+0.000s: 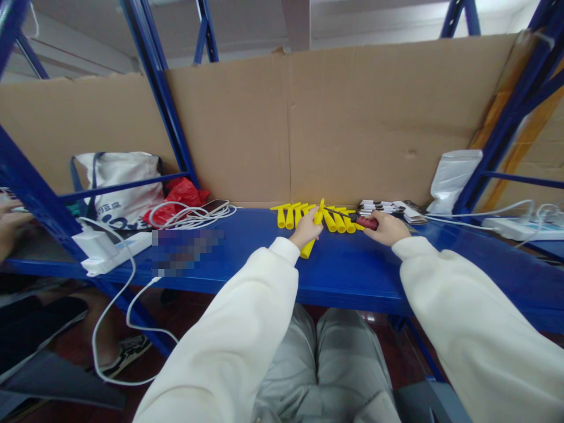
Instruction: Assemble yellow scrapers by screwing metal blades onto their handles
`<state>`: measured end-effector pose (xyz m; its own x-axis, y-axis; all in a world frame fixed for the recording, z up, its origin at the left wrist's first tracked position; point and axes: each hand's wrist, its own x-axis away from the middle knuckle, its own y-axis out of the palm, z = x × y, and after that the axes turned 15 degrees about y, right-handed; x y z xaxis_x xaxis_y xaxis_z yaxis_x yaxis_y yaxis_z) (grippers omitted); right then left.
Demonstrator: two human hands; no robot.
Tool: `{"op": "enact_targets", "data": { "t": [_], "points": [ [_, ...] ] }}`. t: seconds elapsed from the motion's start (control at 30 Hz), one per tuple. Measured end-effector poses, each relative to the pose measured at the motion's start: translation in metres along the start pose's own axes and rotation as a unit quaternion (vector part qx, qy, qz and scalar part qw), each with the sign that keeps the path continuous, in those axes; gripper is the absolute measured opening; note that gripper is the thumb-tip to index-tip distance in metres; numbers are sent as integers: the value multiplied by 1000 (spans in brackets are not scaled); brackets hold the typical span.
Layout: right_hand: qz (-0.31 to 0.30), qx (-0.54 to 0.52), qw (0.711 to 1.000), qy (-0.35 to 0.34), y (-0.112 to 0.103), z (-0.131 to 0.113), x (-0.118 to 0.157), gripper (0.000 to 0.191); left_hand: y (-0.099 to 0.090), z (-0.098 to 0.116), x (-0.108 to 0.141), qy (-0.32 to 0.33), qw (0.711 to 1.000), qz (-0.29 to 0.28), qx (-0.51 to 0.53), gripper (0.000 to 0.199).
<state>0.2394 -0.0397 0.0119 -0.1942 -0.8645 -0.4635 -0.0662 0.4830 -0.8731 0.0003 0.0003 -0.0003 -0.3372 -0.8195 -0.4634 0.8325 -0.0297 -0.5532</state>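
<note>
My left hand (304, 229) is closed around a yellow T-shaped plastic piece (307, 249), its thick round end pointing down towards me over the blue shelf. In my right hand (388, 229) is a screwdriver (367, 223) with a dark red and black handle. Its thin shaft points left, towards the top of the held piece; whether the tip touches it I cannot tell. Behind my hands, several similar yellow T-shaped pieces (341, 224) lie in a row. A stack of small black-and-white packets (377, 207) sits just beyond my right hand.
A cardboard panel (352, 129) backs the blue shelf (259, 258). To the left lie coiled white cables (194, 216), a red plastic bag (183, 194), a white cloth bag (126, 182) and a power strip (117, 252). A white pouch (453, 179) leans at right. Another person's hand (11, 226) shows far left.
</note>
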Motion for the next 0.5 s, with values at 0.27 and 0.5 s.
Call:
{"op": "enact_targets", "data": {
  "t": [0.27, 0.5],
  "points": [
    [-13, 12, 1000, 21, -2, -2, 1, 28, 0, 0, 0, 7, 1000, 2, -6, 73],
    [-20, -5, 1000, 7, -1, 0, 1, 26, 1, -1, 0, 7, 1000, 5, -2, 74]
  ]
}}
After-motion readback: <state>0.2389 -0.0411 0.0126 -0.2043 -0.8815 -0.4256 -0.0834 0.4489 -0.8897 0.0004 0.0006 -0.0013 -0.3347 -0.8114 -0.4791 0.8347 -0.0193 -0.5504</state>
